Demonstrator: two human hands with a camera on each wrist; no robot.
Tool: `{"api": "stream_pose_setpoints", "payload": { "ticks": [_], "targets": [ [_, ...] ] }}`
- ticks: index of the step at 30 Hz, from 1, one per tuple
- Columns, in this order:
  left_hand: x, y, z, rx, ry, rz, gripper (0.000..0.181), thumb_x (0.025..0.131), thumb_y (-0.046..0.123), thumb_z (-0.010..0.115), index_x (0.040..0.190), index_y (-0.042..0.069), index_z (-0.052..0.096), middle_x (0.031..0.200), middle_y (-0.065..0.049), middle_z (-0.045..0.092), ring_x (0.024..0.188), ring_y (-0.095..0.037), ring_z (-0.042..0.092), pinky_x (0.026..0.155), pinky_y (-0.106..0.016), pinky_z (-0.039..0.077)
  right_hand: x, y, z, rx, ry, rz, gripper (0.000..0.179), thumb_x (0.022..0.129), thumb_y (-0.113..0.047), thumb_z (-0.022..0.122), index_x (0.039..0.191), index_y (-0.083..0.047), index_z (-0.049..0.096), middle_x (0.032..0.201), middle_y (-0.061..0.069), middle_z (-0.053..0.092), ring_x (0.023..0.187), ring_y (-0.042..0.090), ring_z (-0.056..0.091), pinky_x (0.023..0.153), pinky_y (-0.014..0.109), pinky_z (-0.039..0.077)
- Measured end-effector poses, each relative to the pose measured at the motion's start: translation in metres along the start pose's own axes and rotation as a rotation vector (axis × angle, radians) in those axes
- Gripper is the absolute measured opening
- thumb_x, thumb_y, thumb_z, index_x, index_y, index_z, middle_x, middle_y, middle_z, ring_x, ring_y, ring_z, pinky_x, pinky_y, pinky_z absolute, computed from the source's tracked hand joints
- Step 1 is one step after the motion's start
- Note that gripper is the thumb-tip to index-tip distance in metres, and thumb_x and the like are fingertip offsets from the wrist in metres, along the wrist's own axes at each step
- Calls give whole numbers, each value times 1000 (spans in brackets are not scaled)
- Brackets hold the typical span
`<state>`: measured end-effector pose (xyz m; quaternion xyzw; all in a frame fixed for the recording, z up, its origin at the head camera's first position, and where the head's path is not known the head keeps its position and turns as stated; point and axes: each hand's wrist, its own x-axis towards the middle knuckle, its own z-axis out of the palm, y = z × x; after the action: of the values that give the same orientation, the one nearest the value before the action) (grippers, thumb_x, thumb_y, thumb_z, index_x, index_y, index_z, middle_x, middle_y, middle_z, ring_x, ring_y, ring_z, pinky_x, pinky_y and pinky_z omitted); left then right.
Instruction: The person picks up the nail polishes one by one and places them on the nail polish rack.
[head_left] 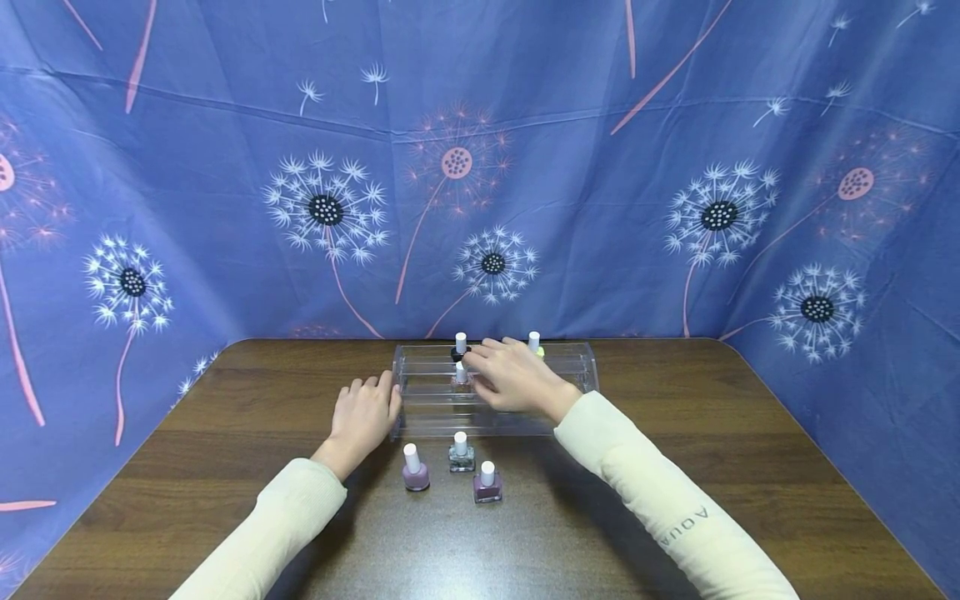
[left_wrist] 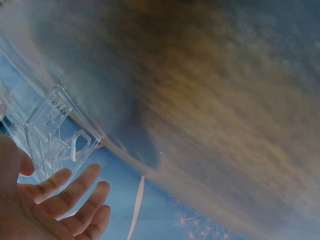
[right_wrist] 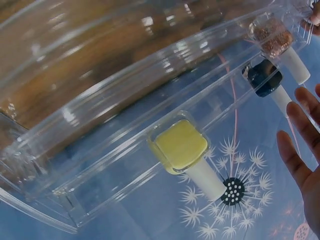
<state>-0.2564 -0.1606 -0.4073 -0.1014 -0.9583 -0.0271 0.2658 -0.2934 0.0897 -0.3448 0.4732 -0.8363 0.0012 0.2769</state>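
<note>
A clear stepped rack [head_left: 427, 412] stands on the table. My left hand [head_left: 360, 417] is at its left end, with loosely spread fingers [left_wrist: 82, 197] beside the clear side panel [left_wrist: 55, 112]. Over the middle of the rack reaches my right hand [head_left: 517, 375]. Its fingers [right_wrist: 295, 155] are slightly bent, close to the white cap of a black nail polish bottle [right_wrist: 262, 77] on an upper step. A copper glitter nail polish [right_wrist: 272, 37] sits one step lower. To the right stands a yellow nail polish [right_wrist: 180, 145], partly hidden by the right hand in the head view.
On the table before the rack stand a lilac nail polish [head_left: 416, 475], a glittery grey nail polish [head_left: 461, 456] and a dark purple nail polish [head_left: 487, 485], all white-capped. A blue dandelion-print cloth [head_left: 585, 208] hangs behind the wooden table [head_left: 690, 417].
</note>
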Motion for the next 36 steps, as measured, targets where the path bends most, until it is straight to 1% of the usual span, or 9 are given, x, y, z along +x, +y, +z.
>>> {"api": "stream_pose_setpoints", "payload": {
  "ticks": [4,8,15,19,24,31,36],
  "targets": [
    [0,0,0,-4,14,5,23,91,24,47,92,3,55,75,-15,63,69,-35,59,57,-45,44,-6,-2,1,6,13,-15,9,82,-25,57,87,-17,56,82,-6,59,79,13,56,68,29,46],
    [-1,0,0,1,20,13,22,91,24,47,90,3,55,74,-15,63,67,-35,59,56,-44,44,-11,-3,2,-6,19,-32,12,81,-25,57,89,-16,57,85,-5,61,81,14,58,73,31,47],
    [-1,0,1,3,13,5,23,91,25,46,92,3,55,76,-15,63,69,-35,59,58,-45,44,-20,-8,2,-14,13,-52,13,80,-25,56,90,-16,58,83,-5,60,76,13,55,61,27,43],
    [-1,0,0,-1,4,-3,25,91,25,46,96,3,56,78,-16,64,70,-36,59,59,-46,45,-25,-10,2,-6,9,-56,14,80,-24,56,92,-16,59,83,-6,60,77,13,56,62,28,44],
    [-1,0,0,-6,-5,-4,24,91,25,46,94,3,55,77,-15,64,70,-35,59,59,-45,44,-31,-14,0,-8,8,-64,16,79,-24,58,93,-16,59,82,-7,60,77,13,57,63,30,44],
    [0,0,1,-1,2,0,24,91,25,47,94,3,55,77,-15,64,69,-35,59,58,-45,44,-39,-19,-1,6,21,-90,10,77,-22,57,86,-18,56,75,-9,55,71,11,53,57,27,38],
    [-1,1,0,3,20,4,25,91,24,47,97,2,56,77,-16,64,69,-35,59,59,-45,45,-45,-24,-1,16,25,-115,13,76,-22,58,89,-18,57,77,-9,56,72,11,54,57,26,39]
  ]
}}
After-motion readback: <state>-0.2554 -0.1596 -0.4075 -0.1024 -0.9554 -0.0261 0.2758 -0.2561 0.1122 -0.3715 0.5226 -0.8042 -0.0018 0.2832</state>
